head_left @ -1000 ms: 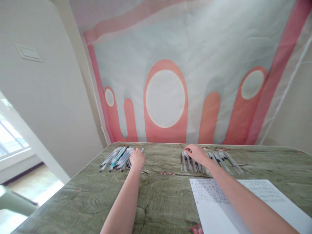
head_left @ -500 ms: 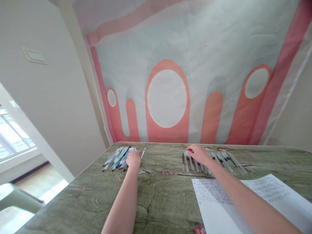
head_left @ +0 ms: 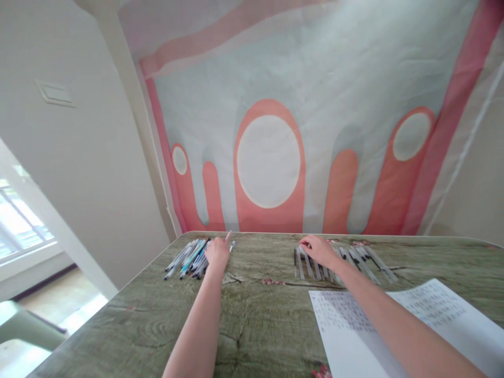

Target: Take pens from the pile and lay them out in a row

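A heap of pens (head_left: 188,256), several with blue barrels, lies at the far left of the table. My left hand (head_left: 218,253) rests on the right side of that heap with the fingers curled down and one finger raised. Whether it grips a pen is hidden. A row of clear and black pens (head_left: 354,259) lies side by side at the far right. My right hand (head_left: 319,249) lies on the left end of this row, fingers bent down onto the pens.
The table (head_left: 255,320) has a green wood-grain cover. A printed white sheet of paper (head_left: 401,325) lies near me on the right, under my right forearm. A pink and pale wall hanging (head_left: 271,157) is behind the table. The table's left edge drops to the floor.
My left hand has shifted slightly left over the heap and lifted one finger. My right hand stays on the row. The view has moved a little.
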Tool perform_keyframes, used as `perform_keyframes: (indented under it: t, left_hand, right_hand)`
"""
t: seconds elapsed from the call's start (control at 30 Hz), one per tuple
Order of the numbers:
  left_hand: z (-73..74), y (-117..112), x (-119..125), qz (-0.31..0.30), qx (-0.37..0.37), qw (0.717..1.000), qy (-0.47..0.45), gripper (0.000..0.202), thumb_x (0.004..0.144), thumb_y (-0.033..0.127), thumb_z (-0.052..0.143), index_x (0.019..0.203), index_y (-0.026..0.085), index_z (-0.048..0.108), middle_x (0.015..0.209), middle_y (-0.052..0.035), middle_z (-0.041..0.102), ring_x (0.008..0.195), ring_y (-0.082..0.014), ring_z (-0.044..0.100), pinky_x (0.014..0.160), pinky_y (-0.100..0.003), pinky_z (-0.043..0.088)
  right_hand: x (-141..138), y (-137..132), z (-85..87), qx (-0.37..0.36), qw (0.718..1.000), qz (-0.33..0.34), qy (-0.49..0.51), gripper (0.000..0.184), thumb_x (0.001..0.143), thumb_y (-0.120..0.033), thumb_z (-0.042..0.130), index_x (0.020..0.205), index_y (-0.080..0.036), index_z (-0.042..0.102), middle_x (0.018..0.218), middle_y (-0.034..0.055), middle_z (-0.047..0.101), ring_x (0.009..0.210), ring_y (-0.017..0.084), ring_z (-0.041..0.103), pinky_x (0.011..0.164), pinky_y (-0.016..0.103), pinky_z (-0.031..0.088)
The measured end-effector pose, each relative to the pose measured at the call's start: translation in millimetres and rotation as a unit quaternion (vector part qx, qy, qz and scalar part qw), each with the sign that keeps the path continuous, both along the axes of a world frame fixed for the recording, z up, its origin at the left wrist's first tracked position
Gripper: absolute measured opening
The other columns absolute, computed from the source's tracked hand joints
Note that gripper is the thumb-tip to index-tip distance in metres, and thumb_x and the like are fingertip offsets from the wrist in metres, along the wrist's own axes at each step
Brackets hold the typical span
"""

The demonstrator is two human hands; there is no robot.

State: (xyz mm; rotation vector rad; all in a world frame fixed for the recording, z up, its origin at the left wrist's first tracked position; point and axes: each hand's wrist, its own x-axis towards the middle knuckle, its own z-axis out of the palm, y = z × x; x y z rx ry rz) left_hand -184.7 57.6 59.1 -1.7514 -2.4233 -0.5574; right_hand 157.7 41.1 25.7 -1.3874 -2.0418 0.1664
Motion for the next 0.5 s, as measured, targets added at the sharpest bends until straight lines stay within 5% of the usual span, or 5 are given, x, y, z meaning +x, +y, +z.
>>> perform_keyframes:
  t: [0.13, 0.3, 0.37, 0.5]
  left_hand:
    - [13.3, 0, 40, -0.165, 0.068, 0.974, -0.14, 0.023, 0.079, 0.027, 0.042, 0.092, 0.013, 0.054, 0.088, -0.0098, 0.06, 0.077, -0.0151, 0.058, 0.069, -0.025, 0.04]
    - [2.0, -21, 117, -0.383, 0.052, 0.882, -0.269, 0.018, 0.078, 0.027, 0.043, 0.088, 0.015, 0.053, 0.075, -0.0023, 0.059, 0.06, -0.0091, 0.054, 0.061, -0.022, 0.04]
    - [-6.3, -33, 139, -0.425, 0.043, 0.858, -0.286, 0.019, 0.077, 0.028, 0.043, 0.088, 0.015, 0.053, 0.073, -0.0016, 0.058, 0.06, -0.0089, 0.053, 0.06, -0.021, 0.04]
    - [-21.4, -47, 159, -0.431, 0.021, 0.842, -0.324, 0.023, 0.076, 0.033, 0.046, 0.087, 0.015, 0.053, 0.075, -0.0018, 0.058, 0.061, -0.0088, 0.052, 0.059, -0.021, 0.039]
  right_hand:
    - [-8, -1, 6.5, -0.021, 0.996, 0.032, 0.084, 0.027, 0.078, -0.035, 0.043, 0.074, -0.016, 0.062, 0.072, 0.0046, 0.062, 0.069, 0.016, 0.053, 0.066, 0.026, 0.039]
    - [-17, -7, 19.2, -0.166, 0.942, 0.09, 0.277, 0.046, 0.079, -0.054, 0.034, 0.082, -0.015, 0.057, 0.062, 0.0012, 0.058, 0.045, 0.009, 0.045, 0.041, 0.02, 0.033]
    - [-17, -10, 21.6, -0.196, 0.927, 0.094, 0.305, 0.049, 0.078, -0.058, 0.033, 0.077, -0.014, 0.056, 0.054, -0.0006, 0.053, 0.04, 0.008, 0.042, 0.038, 0.019, 0.03]
    - [-12, -10, 20.8, -0.17, 0.945, 0.073, 0.271, 0.049, 0.075, -0.059, 0.039, 0.057, -0.015, 0.052, 0.04, -0.0046, 0.041, 0.037, 0.007, 0.036, 0.038, 0.019, 0.028]
